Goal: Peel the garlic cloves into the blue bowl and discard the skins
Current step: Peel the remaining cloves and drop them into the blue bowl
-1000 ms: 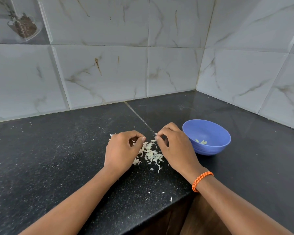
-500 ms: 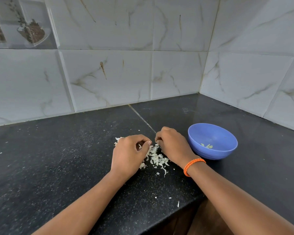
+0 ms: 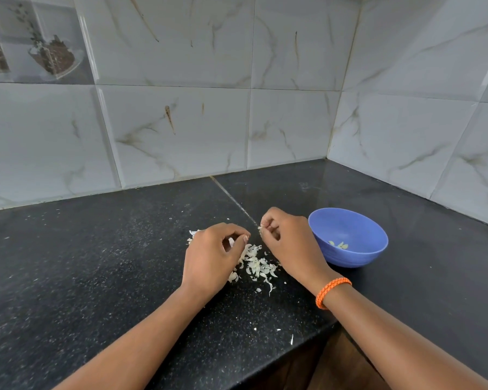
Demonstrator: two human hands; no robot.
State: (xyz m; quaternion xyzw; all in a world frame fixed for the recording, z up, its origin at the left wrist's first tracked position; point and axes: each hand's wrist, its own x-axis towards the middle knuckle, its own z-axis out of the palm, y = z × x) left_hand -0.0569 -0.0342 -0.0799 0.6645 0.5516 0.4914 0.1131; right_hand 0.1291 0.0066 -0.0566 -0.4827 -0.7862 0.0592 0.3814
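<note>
A blue bowl [image 3: 358,254] stands on the black counter [image 3: 96,277] at the right, with a few peeled garlic cloves [image 3: 339,244] at its bottom. To its left lies a pile of white garlic skins [image 3: 258,266]. My left hand [image 3: 213,257] rests over the pile's left side, fingers curled round a small white garlic piece [image 3: 231,242]. My right hand [image 3: 289,243], just left of the bowl, pinches a tiny white bit of skin [image 3: 260,228] at its fingertips above the pile.
Marble-look wall tiles [image 3: 181,122] close off the counter at the back and right, meeting in a corner. The counter's front edge [image 3: 307,337] runs below my right wrist. Small skin flecks [image 3: 278,330] lie near that edge. An orange braided band [image 3: 331,291] circles my right wrist.
My two hands have drawn slightly apart, and the right hand has lifted a little with a bit of skin at its fingertips. The camera has tilted, showing more wall.
</note>
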